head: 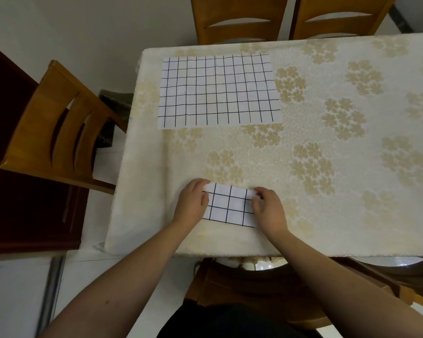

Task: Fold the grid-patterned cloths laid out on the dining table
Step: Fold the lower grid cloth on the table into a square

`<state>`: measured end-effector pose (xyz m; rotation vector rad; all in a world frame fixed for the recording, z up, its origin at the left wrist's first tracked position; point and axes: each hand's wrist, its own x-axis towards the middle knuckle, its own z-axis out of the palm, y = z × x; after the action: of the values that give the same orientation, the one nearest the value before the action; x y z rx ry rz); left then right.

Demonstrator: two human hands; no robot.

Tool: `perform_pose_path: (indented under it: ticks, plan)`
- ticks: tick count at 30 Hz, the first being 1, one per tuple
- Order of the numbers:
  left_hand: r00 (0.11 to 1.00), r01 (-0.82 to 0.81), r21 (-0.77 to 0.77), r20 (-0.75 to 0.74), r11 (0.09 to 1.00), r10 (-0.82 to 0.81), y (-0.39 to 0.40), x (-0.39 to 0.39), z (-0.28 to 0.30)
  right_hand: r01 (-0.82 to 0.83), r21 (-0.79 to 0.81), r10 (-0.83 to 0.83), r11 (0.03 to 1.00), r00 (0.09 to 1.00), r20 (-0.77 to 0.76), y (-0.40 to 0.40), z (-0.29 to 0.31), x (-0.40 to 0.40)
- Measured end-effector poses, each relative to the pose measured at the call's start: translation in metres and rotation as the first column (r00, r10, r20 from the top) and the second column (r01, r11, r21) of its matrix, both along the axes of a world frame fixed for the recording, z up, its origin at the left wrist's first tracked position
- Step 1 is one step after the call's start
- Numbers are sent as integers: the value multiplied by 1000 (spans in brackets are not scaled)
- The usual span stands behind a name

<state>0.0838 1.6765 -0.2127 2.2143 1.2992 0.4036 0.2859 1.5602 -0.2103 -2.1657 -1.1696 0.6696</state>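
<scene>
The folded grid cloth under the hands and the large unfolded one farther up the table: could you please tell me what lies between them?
Nothing but bare floral tablecloth separates the folded grid cloth from the large unfolded cloth, as the head view shows.

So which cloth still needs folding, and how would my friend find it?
Look at the dining table with its flowery cream cover. Near its far left corner, by the wooden chair, lies the big grid cloth. It is spread wide open with many squares, unlike the small folded cloth between the hands at the near edge.
</scene>
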Motion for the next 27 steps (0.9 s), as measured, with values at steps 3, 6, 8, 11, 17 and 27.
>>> perform_pose_path:
  ticks: [3,6,8,11,17,27]
  plan:
    - [953,274,112,-164,955,-254,-8,-4,-11,-204,52,193,978,967,165,4,-6,-22]
    - [848,447,97,-362,889,-387,-13,-7,-23,-342,28,323,939,910,260,9,-18,-47]
    - [792,505,75,-438,860,-426,-13,-10,-29,-385,-12,374,923,887,271,11,-26,-60]
    - [746,550,38,-473,834,-470,-10,-14,-32,-379,-86,387,921,874,294,12,-38,-65]
    - [725,544,38,-524,838,-447,-4,-19,-36,-298,-257,376,919,858,350,2,-51,-59]
    - [742,442,-26,-551,897,-382,4,-25,-34,-249,-319,366,914,845,390,-1,-51,-45]
